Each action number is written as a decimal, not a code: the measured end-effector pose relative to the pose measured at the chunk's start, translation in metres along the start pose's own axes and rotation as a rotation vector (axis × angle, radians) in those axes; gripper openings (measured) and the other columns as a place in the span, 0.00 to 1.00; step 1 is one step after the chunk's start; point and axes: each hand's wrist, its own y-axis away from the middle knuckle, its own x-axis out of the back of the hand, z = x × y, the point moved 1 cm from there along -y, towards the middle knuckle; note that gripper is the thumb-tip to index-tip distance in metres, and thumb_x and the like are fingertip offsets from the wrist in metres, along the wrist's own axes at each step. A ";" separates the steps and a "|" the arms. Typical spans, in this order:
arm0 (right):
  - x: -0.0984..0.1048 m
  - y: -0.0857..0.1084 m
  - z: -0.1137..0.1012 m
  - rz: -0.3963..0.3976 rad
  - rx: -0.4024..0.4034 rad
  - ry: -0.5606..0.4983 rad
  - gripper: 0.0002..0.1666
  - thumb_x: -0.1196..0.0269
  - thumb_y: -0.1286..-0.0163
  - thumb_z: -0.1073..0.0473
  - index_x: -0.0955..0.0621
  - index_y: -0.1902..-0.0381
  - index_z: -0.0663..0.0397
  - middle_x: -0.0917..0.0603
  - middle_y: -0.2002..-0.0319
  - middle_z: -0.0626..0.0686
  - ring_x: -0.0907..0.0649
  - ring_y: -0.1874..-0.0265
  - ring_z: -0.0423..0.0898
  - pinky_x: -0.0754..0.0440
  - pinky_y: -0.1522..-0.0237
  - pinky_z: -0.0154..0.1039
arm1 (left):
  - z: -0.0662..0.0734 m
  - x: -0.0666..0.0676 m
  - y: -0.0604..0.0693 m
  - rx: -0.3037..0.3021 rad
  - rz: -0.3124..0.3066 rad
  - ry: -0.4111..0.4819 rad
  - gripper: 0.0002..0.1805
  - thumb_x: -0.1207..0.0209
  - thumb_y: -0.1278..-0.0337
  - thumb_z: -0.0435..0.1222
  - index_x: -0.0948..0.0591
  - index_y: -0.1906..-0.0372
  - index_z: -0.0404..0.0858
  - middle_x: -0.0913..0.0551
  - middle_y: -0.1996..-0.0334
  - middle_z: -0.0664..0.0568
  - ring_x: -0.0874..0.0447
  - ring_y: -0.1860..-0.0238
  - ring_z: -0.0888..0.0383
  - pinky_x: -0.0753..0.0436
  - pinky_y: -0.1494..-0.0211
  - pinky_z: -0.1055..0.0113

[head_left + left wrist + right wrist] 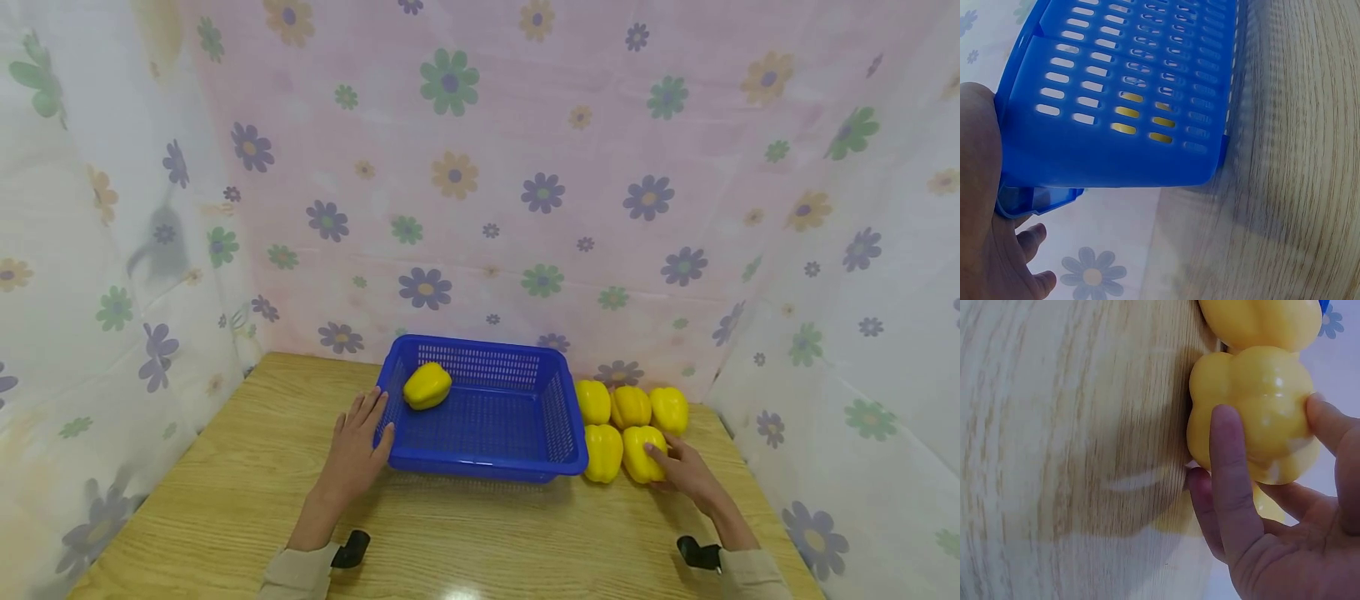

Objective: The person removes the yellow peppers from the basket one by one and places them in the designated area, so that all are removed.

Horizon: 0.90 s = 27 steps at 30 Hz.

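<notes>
A blue plastic basket [480, 460] with slotted walls stands on the table, and one yellow bell pepper [427, 386] lies inside at its left end. My left hand [354, 454] rests on the basket's left rim, fingers extended, thumb at the front corner. In the left wrist view the basket's slotted wall [1116, 156] fills the upper part, with yellow showing through. To the right of the basket, my right hand [686, 471] holds the front-right bell pepper [642, 454], thumb on top and fingers along its side. That pepper [1260, 412] still sits among the others.
Beside the held pepper is another yellow bell pepper [602, 454], close to the basket. Behind them, three more peppers [631, 407] form a row near the back cloth. Flowered cloth [480, 208] encloses the wooden table [465, 542] at the back and sides.
</notes>
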 end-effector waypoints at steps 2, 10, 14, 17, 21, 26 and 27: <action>0.000 0.000 0.000 -0.004 0.004 0.008 0.44 0.50 0.17 0.47 0.51 0.22 0.73 0.37 0.33 0.82 0.16 0.50 0.54 0.11 0.55 0.46 | 0.000 0.000 0.000 0.000 0.003 0.001 0.32 0.49 0.23 0.40 0.38 0.22 0.32 0.42 0.21 0.39 0.50 0.21 0.34 0.51 0.25 0.28; 0.000 0.002 -0.002 0.027 -0.012 0.066 0.46 0.50 0.18 0.44 0.51 0.21 0.72 0.39 0.32 0.83 0.16 0.49 0.58 0.11 0.55 0.46 | 0.000 0.000 0.000 0.003 0.000 0.004 0.32 0.49 0.23 0.41 0.38 0.22 0.32 0.42 0.21 0.39 0.50 0.20 0.34 0.51 0.25 0.28; 0.000 0.006 -0.006 0.059 -0.019 0.120 0.49 0.48 0.19 0.44 0.54 0.22 0.75 0.48 0.29 0.85 0.16 0.48 0.66 0.11 0.58 0.46 | 0.000 0.000 0.000 0.001 -0.003 0.008 0.32 0.49 0.23 0.41 0.38 0.22 0.32 0.42 0.21 0.39 0.51 0.20 0.35 0.51 0.25 0.28; 0.001 0.010 -0.010 0.089 -0.011 0.189 0.52 0.47 0.20 0.42 0.54 0.22 0.76 0.50 0.29 0.86 0.19 0.44 0.71 0.11 0.58 0.48 | 0.000 0.000 0.000 0.001 -0.003 0.011 0.32 0.49 0.23 0.40 0.38 0.22 0.32 0.42 0.21 0.39 0.51 0.20 0.35 0.52 0.25 0.28; 0.002 0.014 -0.013 0.119 0.039 0.298 0.54 0.45 0.21 0.42 0.53 0.24 0.79 0.49 0.29 0.86 0.21 0.43 0.75 0.14 0.51 0.57 | 0.000 0.000 0.000 0.004 -0.008 0.006 0.32 0.49 0.23 0.40 0.38 0.22 0.32 0.43 0.21 0.39 0.51 0.20 0.35 0.52 0.25 0.28; 0.003 0.021 -0.023 0.160 0.087 0.381 0.55 0.44 0.21 0.42 0.54 0.26 0.85 0.53 0.29 0.87 0.32 0.37 0.82 0.24 0.41 0.68 | 0.003 0.002 0.001 0.004 -0.009 0.009 0.32 0.49 0.23 0.40 0.38 0.22 0.31 0.43 0.21 0.38 0.51 0.20 0.34 0.52 0.25 0.28; 0.002 0.023 -0.026 0.166 0.085 0.375 0.55 0.45 0.21 0.42 0.55 0.25 0.84 0.54 0.29 0.87 0.33 0.36 0.82 0.25 0.40 0.69 | 0.003 0.002 0.001 0.005 -0.009 0.009 0.32 0.49 0.23 0.40 0.39 0.22 0.31 0.43 0.21 0.38 0.51 0.20 0.34 0.52 0.25 0.28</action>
